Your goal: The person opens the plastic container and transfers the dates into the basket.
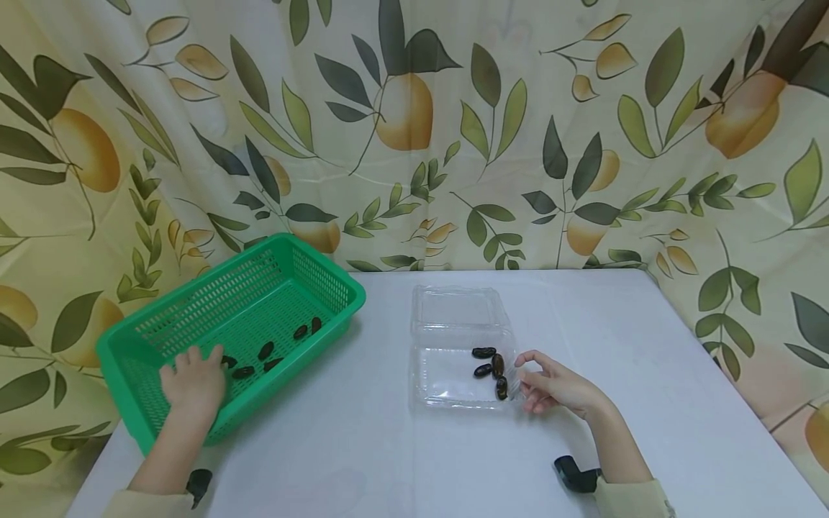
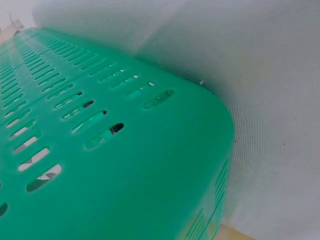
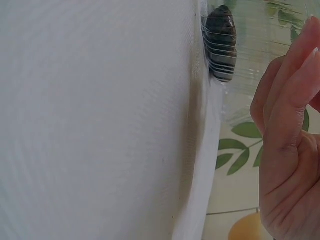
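My left hand point(image 1: 193, 385) reaches down into a green plastic basket point(image 1: 324, 270), back of the hand up, fingers and thumb apart. Beside its thumb lies a dark brown date point(image 1: 229, 361); several more dates point(image 1: 265, 350) are scattered on the basket floor. What lies under the palm is hidden. A clear hinged plastic box point(image 1: 447, 378) stands with its lid point(image 1: 458, 308) folded back. Several dates point(image 1: 497, 365) sit at the right side of its base. My right hand point(image 1: 557, 385) hovers by the box's right wall, fingers loosely bent, nothing seen between them.
A white-covered table point(image 1: 363, 446) bears the basket at the left and the box near the middle. A leaf-and-fruit patterned curtain point(image 1: 414, 208) hangs behind its far edge. The slotted basket side point(image 2: 125, 175) fills much of the left wrist view.
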Motion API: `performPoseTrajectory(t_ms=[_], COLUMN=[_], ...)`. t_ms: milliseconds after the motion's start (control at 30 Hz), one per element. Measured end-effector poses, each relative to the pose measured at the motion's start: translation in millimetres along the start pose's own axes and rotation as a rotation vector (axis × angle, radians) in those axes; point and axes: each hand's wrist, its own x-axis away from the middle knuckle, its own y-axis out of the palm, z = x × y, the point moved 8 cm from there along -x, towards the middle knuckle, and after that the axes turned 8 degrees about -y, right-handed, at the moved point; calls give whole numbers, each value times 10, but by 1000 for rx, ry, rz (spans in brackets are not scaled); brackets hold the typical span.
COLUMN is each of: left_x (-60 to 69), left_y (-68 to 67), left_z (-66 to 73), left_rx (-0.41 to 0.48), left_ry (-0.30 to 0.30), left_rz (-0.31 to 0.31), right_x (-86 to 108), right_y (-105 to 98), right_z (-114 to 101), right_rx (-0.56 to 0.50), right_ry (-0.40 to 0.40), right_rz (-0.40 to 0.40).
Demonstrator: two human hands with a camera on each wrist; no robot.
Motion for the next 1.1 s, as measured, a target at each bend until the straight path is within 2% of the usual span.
performPoseTrajectory(t_ms=[333,467,633,767,933,1100], left_x=[-9,10,53,101,179,216], left_y=[-23,-87,-239,-381,-511,-566], left_z=[8,41,130,270,544,826], left_rx=[7,7,47,66,60,62], left_ry=[-5,21,49,59,86,123], left_rz=[28,106,208,288,404,429], right_x=[5,4,3,4,13,19], right_y=[1,3,6,11,10,8], right_z=[2,3,0,-5,-15,-17], right_rx=[-9,-10,-5,-5,-13,-15], right_ry=[4,7,8,5,4,6], right_rz=[7,5,5,3,5,6])
